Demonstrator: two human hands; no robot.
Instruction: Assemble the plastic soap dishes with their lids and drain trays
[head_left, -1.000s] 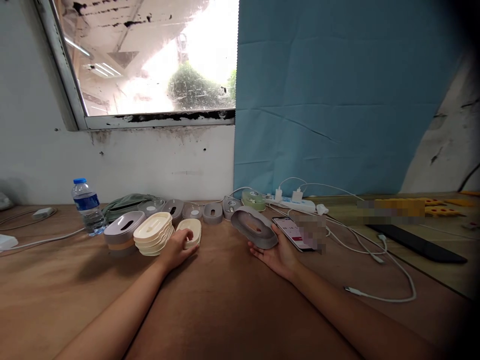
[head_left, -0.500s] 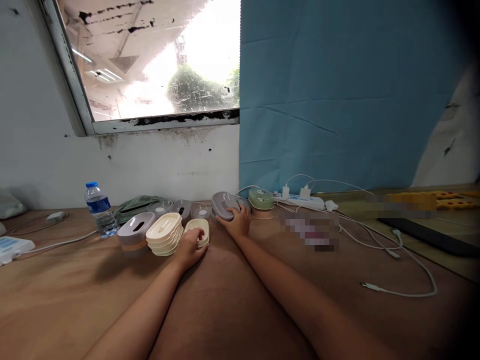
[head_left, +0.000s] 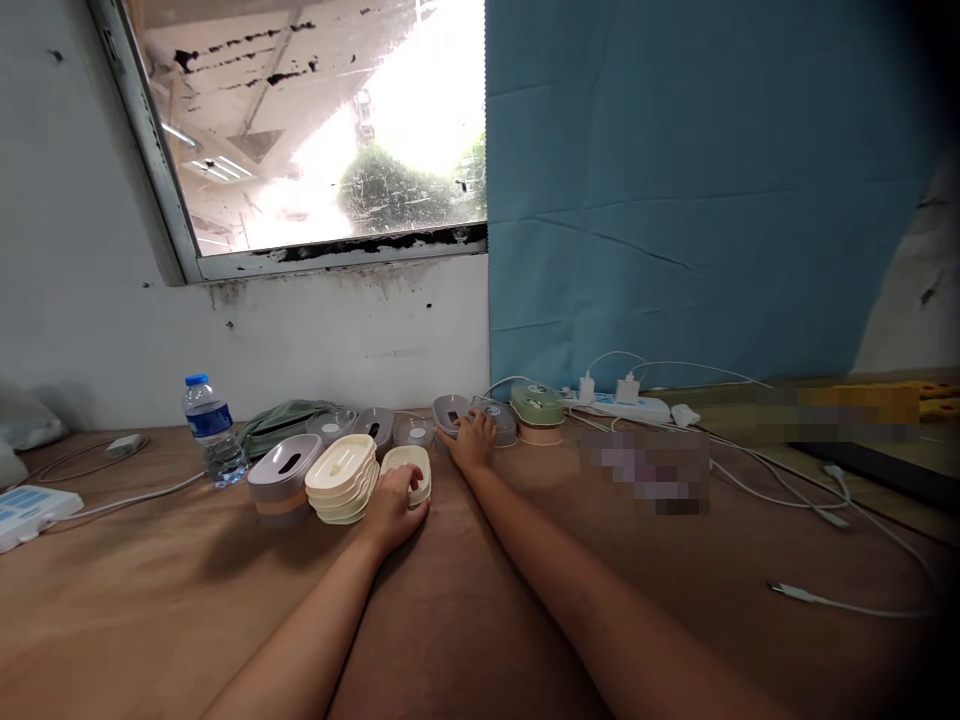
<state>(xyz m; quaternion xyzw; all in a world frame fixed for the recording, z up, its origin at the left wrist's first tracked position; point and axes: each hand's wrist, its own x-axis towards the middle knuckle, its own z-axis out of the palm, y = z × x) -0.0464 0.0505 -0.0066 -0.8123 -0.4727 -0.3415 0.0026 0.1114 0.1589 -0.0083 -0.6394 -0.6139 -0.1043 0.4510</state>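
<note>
Cream oval lids (head_left: 341, 465) stand in a leaning stack left of centre. Just right of it is a smaller pile of cream lids (head_left: 407, 460). My left hand (head_left: 394, 510) is closed on that pile, fingers curled over its right edge. Farther back, my right hand (head_left: 474, 440) grips the near right side of a grey oval lid with a slot (head_left: 450, 406), thumb at its front. A grey box with a clear top (head_left: 499, 420) lies right beside those fingers. A green-lidded box (head_left: 537, 405) with a tan base stands to its right.
At left stand a lilac-lidded box (head_left: 285, 465) and a water bottle (head_left: 214, 435). Behind are a green cloth pouch (head_left: 281, 428), another grey lid (head_left: 375, 425) and a clear-topped box (head_left: 412, 430). A power strip (head_left: 637, 407) and white cables (head_left: 757, 480) spread to the right.
My right hand has lowered the grey lid backward and left, uncovering more of the grey box beside it. My left hand stays on the small cream pile. The view has shifted slightly.
</note>
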